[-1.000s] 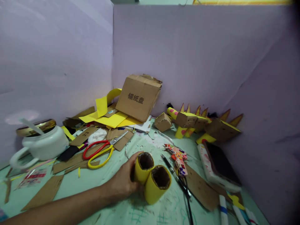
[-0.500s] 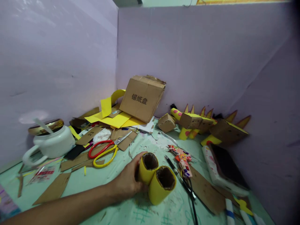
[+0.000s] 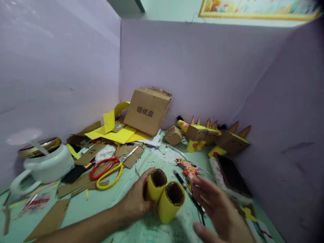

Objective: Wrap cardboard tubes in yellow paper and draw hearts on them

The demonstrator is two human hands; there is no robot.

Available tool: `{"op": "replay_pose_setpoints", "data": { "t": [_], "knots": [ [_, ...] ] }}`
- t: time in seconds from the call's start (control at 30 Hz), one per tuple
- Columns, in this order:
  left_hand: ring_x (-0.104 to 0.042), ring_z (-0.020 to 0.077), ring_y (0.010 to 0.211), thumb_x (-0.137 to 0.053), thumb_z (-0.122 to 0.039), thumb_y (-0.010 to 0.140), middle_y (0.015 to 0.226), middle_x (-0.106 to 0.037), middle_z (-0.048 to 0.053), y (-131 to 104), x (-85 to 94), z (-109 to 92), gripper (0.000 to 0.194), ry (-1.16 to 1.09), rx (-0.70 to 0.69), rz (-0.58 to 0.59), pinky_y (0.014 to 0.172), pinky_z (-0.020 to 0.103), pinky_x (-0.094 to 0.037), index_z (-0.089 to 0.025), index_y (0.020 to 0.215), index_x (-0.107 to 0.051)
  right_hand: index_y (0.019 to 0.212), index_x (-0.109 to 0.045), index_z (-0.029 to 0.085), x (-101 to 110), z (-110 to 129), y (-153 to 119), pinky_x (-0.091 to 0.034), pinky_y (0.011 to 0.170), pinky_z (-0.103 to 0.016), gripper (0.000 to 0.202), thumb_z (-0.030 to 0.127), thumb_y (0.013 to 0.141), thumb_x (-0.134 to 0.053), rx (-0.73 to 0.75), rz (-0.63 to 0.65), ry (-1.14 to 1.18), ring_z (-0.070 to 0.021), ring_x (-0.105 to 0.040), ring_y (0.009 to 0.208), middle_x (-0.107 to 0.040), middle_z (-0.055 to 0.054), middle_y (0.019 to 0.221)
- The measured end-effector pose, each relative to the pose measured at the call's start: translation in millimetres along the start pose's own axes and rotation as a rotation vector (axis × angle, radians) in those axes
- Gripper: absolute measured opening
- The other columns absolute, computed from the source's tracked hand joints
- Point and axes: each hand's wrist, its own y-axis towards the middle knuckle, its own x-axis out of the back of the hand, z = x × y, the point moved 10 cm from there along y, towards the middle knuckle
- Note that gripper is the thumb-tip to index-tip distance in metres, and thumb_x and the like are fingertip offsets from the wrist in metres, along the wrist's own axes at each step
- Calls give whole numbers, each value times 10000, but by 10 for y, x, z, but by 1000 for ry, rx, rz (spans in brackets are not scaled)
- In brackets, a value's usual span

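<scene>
Two yellow-covered cardboard tubes [image 3: 170, 209] stand upright side by side, touching, with their brown inner walls showing at the top. My left hand [image 3: 138, 195] is closed around the left tube, thumb and fingers at its side. To the right, my right hand [image 3: 217, 209] is raised with fingers and thumb apart, holding nothing; it is slightly blurred. It partly covers a glue gun [image 3: 188, 168] wrapped in flowery patterned material and a dark pen [image 3: 186, 182] lying beside the tubes.
Red-and-yellow scissors [image 3: 111, 170] lie on cardboard scraps at left, near a white mug [image 3: 50, 165]. Behind are a cardboard box [image 3: 148, 111] and yellow paper [image 3: 124, 135]. Yellow cardboard animal figures [image 3: 202, 131] stand at the back right. A phone [image 3: 233, 175] lies at right.
My right hand has come into view from the lower right, toward the tubes. My left hand keeps its hold on the left tube. The camera view has tilted up slightly and shifted right.
</scene>
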Motion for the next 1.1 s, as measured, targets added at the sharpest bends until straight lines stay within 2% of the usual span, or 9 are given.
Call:
{"op": "replay_pose_setpoints", "data": {
  "t": [0.07,0.13,0.2,0.27,0.4,0.53,0.67,0.83,1.1],
  "knots": [
    [-527,305,1096,-775,-139,558,1177,-586,104,-1,-19,-2,780,-9,12,15,932,412,-422,-192,1259,-436,1336,-367,277,-266,-182,120,-294,1067,-500,809,247,643,-784,-125,54,67,-328,-372,1298,-407,-129,1412],
    [-557,297,1059,-759,-153,589,1153,-608,103,-2,-45,1,639,-27,29,45,912,404,-441,-169,1174,-501,1271,-436,252,-424,-265,214,-223,1090,-508,787,240,578,-809,-163,21,108,-334,-356,1303,-456,-119,1378],
    [-581,299,1025,-761,-208,602,1113,-634,111,7,-40,-19,557,-47,32,58,885,401,-462,-146,1107,-535,1184,-498,214,-578,-217,285,-302,1047,-488,662,266,594,-795,-139,47,184,-324,-450,1230,-557,-123,1269],
    [-595,314,1008,-793,-283,567,1087,-650,130,26,-3,-21,600,-96,64,47,846,397,-486,-124,1088,-541,1151,-504,205,-669,-152,334,-426,936,-464,576,295,645,-763,-171,71,327,-304,-567,1095,-620,-112,1173],
    [-640,321,938,-814,-418,524,1024,-681,165,58,49,56,672,-187,218,24,759,374,-528,-87,1050,-559,1096,-566,170,-689,-129,382,-483,858,-410,470,306,679,-736,-323,19,580,-283,-628,1004,-674,-107,1084],
    [-668,284,885,-835,-387,514,999,-697,148,49,77,92,636,-184,294,-12,753,332,-537,-98,1015,-571,1004,-620,133,-711,-222,372,-494,843,-403,392,299,669,-737,-366,-38,721,-283,-658,951,-717,-114,976],
    [-676,275,874,-840,-351,521,967,-711,135,9,55,125,603,-198,350,-35,737,316,-548,-109,1004,-575,952,-637,116,-726,-283,334,-494,850,-399,353,289,663,-742,-377,-47,750,-282,-665,941,-730,-115,924],
    [-687,300,812,-833,-335,531,916,-720,156,-18,28,151,609,-208,401,-34,609,321,-562,-88,1024,-575,941,-638,117,-734,-259,307,-496,857,-392,360,296,650,-753,-389,-23,769,-275,-664,946,-733,-107,921],
    [-679,298,871,-823,-322,527,938,-722,124,-5,35,186,577,-247,405,-28,664,334,-571,-107,1016,-605,970,-638,127,-739,-270,286,-494,860,-399,377,292,652,-755,-392,9,758,-275,-655,967,-726,-101,956]
  ]
}}
